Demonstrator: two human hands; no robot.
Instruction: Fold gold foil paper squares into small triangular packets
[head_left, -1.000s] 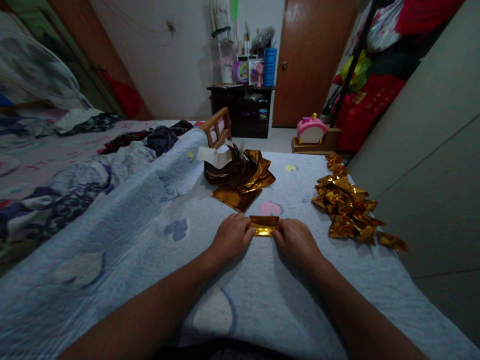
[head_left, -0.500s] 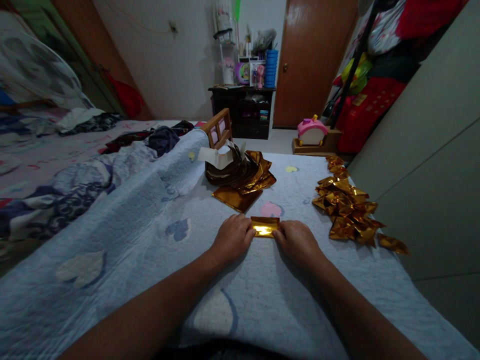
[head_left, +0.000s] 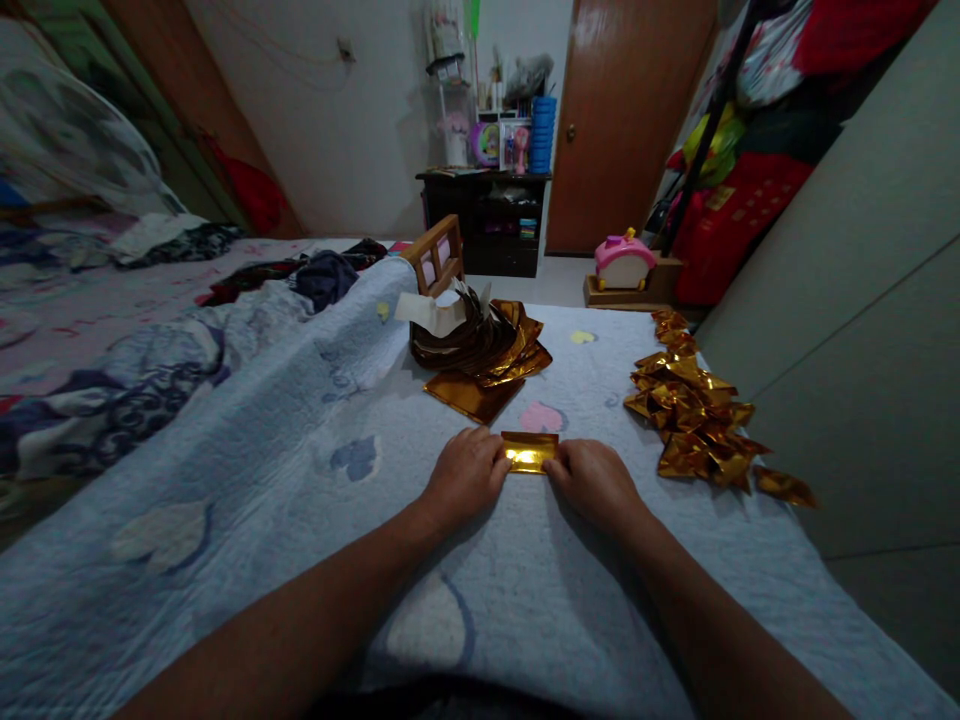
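Note:
A small folded rectangle of gold foil paper (head_left: 530, 453) lies over the pale blue quilt (head_left: 300, 560). My left hand (head_left: 466, 476) pinches its left end, and my right hand (head_left: 596, 482) grips the right end, thumbs at the lower corners. Just beyond my hands sits a fanned stack of gold foil sheets (head_left: 480, 345), with one flat sheet (head_left: 476, 396) at its near side. Several folded gold foil pieces (head_left: 694, 415) are heaped to the right along the quilt's edge, and a single piece (head_left: 784, 486) lies nearest on that side.
A wooden bed rail (head_left: 437, 256) stands behind the stack. Rumpled clothes (head_left: 172, 390) lie at the left, with a white fan (head_left: 71, 130) beyond. At the back are a dark cabinet (head_left: 484, 225) and a pink toy (head_left: 625, 262); a pale cabinet wall (head_left: 847, 300) rises at the right.

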